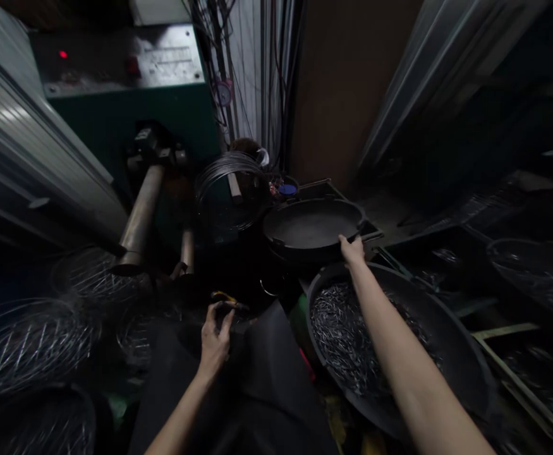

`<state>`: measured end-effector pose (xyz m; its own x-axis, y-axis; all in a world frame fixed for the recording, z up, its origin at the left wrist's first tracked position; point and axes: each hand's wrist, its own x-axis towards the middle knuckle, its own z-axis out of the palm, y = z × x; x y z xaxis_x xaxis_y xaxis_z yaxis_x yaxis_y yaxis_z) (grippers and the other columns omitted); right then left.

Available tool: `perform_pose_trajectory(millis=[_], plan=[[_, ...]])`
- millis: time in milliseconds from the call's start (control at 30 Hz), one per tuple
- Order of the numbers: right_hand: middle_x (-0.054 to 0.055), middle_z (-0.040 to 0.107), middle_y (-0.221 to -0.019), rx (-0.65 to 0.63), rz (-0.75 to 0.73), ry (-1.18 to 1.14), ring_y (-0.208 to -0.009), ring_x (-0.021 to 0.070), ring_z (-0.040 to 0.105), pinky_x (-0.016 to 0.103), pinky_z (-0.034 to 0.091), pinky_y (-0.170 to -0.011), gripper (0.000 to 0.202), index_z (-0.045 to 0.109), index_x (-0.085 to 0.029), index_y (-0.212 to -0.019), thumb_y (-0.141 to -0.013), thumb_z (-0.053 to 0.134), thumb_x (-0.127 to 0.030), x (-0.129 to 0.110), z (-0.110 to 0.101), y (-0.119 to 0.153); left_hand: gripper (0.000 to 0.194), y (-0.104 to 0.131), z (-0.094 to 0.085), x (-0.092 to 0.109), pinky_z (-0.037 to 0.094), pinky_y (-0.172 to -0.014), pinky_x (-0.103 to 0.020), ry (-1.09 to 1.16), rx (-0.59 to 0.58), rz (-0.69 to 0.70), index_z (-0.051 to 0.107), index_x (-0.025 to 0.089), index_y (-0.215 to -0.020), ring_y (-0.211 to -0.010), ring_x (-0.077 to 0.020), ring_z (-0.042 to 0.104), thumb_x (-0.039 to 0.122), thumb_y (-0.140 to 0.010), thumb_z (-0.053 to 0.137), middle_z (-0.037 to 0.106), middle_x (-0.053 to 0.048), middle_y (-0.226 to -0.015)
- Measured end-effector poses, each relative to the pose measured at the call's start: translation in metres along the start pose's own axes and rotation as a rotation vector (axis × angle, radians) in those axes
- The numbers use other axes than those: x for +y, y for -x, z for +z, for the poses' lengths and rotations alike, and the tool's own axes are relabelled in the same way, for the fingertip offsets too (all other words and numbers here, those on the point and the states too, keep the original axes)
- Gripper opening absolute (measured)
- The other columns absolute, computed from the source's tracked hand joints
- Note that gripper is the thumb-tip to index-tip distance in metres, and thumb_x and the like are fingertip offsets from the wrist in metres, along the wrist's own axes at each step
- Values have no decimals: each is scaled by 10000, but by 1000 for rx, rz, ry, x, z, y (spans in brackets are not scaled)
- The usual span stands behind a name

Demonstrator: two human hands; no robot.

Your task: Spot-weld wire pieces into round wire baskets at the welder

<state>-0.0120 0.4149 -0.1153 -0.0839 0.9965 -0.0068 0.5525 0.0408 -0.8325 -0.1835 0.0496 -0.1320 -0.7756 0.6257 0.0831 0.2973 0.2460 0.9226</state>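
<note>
My left hand (215,341) is closed over my lap around a small tool with yellow and black handles, which looks like pliers (226,298). At the right, my right hand (352,248) has its fingers closed on the near right rim of a round, shallow dark basin (311,222). The basin's inside is a plain grey surface. Below my right forearm stands a bigger dark tub (451,341) with many small shiny metal pieces (342,335) heaped in it. The forearm hides part of that heap.
A green machine (134,107) with a red light and a metal arm (143,208) stands at the left. Behind the basin lies a coil of wire (229,165). Round wire racks (34,347) spread along the left, and a metal frame (508,360) is at the right.
</note>
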Motion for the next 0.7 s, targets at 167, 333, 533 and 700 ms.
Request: perform_pose_trajectory(millis=[167,333,533,700], plan=[[194,549,-1251,0,70,-33,-1219,327,474,461,328,-1052,503,525,-77,-1228,-763,563,-265,18,-37,29,149,-48,35,54,454,-926,-304,121,-92,312,580,233,-977,-972,-169,623,298,-846,552,654,-21,-980],[90,640,-1163,-190,125,-209,-1109,255,580,375,465,-943,469,636,-183,-1122,-720,617,-425,63,-90,118,199,-121,88,114,448,-920,-298,1,-147,652,568,201,-1054,-998,-176,600,262,-870,523,638,-66,-1038],[89,657,-1139,-166,353,-290,-1120,252,577,372,439,-976,578,647,-186,-1113,-662,635,-547,117,-123,216,334,-171,163,148,445,-917,-318,-518,-510,775,541,163,-1188,-1045,-210,595,147,-855,528,636,-98,-1129],[97,645,-1161,-192,359,-340,-1057,254,613,402,419,-997,606,629,-181,-1124,-661,647,-572,127,-131,250,268,-118,175,117,453,-912,-302,-380,-741,769,574,147,-1125,-1037,-203,612,227,-874,528,654,-88,-1111]])
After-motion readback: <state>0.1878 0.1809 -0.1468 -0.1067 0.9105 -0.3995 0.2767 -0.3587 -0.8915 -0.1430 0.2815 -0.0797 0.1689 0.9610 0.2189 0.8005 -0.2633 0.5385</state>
